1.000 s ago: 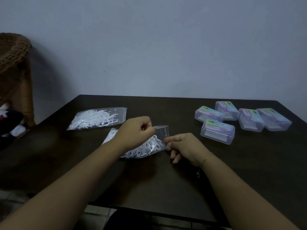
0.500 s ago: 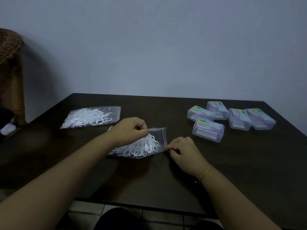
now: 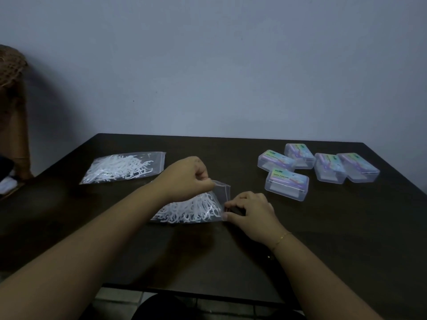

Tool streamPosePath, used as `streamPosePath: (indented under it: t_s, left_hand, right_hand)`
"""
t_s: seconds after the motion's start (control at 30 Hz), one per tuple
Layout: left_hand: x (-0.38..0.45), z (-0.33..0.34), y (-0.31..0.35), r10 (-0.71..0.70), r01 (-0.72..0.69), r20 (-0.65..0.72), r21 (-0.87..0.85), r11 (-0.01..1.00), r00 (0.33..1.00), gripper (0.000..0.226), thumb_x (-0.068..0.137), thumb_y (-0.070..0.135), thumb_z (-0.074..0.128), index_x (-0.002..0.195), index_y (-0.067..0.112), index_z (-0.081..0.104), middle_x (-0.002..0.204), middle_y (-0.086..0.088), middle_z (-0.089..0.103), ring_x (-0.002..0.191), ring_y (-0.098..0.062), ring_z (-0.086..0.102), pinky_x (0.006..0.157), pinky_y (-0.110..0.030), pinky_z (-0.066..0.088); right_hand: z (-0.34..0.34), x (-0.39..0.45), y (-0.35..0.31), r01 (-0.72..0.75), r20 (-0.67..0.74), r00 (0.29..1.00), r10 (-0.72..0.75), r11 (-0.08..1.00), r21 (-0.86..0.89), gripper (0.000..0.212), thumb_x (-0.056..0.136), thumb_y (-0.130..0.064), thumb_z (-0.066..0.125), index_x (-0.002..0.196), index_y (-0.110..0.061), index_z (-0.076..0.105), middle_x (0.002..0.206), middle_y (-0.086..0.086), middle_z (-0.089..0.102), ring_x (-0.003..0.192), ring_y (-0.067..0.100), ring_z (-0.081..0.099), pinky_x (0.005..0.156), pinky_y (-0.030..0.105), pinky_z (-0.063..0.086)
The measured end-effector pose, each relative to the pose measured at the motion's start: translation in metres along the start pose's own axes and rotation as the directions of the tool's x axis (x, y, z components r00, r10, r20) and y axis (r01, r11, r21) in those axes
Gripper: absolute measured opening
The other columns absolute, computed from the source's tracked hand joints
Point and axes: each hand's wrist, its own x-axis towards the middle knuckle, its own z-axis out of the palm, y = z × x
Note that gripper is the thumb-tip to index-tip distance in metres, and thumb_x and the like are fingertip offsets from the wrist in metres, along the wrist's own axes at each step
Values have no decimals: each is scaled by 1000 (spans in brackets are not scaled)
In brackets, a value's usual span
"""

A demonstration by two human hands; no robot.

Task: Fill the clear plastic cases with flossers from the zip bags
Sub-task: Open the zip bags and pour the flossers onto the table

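Observation:
A clear zip bag (image 3: 194, 210) full of white flossers lies mid-table. My left hand (image 3: 187, 177) pinches the far side of its zip edge and lifts it a little. My right hand (image 3: 248, 212) pinches the near side of the same edge, close to the table. A second zip bag (image 3: 126, 167) of flossers lies flat at the back left, untouched. Several clear plastic cases (image 3: 287, 183) with coloured labels, lids closed, sit grouped at the back right.
The dark wooden table (image 3: 335, 239) stands against a pale wall. A wicker piece of furniture (image 3: 11, 72) is at the far left, off the table. Tiled floor shows below the near table edge.
My right hand has slid down the bag's open end toward me, and my left hand has kept its pinch on the far side. The head camera has tilted slightly.

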Motion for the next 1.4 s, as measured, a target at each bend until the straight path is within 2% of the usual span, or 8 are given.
streamPosePath:
  t_s: [0.17,0.23,0.33,0.47,0.63,0.83,0.97,1.4]
  left_hand:
    - [-10,-2,-17,-46,41,163,33,999,986,23,84,43,65,89,20,65,101,9,58,92,-5,56,78,-22,46]
    - [-16,-6,-24,-87,93,232,-12,996,969,49,69,51,76,110,31,58,122,16,51,112,-2,49,92,-24,41]
    - [-21,-14,-36,-180,98,387,221,970,904,119,46,64,79,146,39,21,155,11,22,143,-15,19,116,-43,15]
    - [-19,-16,-56,-321,-12,477,572,820,818,145,46,71,78,148,35,-19,160,7,-13,146,-18,-15,116,-48,-7]
    - [-15,-22,-59,-402,72,487,564,822,776,142,52,60,84,150,30,-14,161,0,-4,148,-23,-4,117,-45,-1]
    - [-9,-25,-65,-300,96,378,472,876,876,104,56,51,86,144,32,33,148,7,36,134,-20,35,110,-37,29]
    - [-5,-28,-65,-250,93,337,419,903,908,84,58,51,85,132,36,47,133,9,50,118,-15,47,102,-36,39]
    - [3,-47,-31,-195,-68,331,640,765,923,77,63,67,73,130,43,45,138,13,44,135,-16,29,111,-39,12]
  right_hand:
    - [0,-1,4,23,-38,999,-22,999,22,37,88,-47,58,123,-37,56,127,-12,45,121,9,30,101,31,29]
    - [1,-1,5,29,-44,999,-28,999,22,36,88,-46,58,122,-37,57,127,-12,47,121,10,31,103,32,30]
    - [2,0,5,32,-61,998,-30,999,28,36,87,-46,59,123,-36,57,128,-12,48,122,10,32,103,32,31]
    - [2,0,5,18,-59,998,-16,999,37,47,88,-43,60,133,-35,49,134,-11,46,126,11,30,107,33,30]
    - [1,2,4,-1,-7,1000,1,1000,-18,56,89,-44,57,141,-36,38,142,-10,39,130,12,26,106,33,25]
    - [-2,4,3,-7,61,998,12,996,-89,58,91,-47,54,144,-35,34,146,-10,32,133,13,22,109,36,23]
    - [-3,4,4,-13,79,997,18,997,-70,59,89,-48,55,143,-34,35,147,-11,31,135,14,20,109,35,22]
    - [-6,1,6,-4,78,997,1,999,37,64,87,-45,61,144,-30,36,148,-10,33,136,13,20,111,35,22]
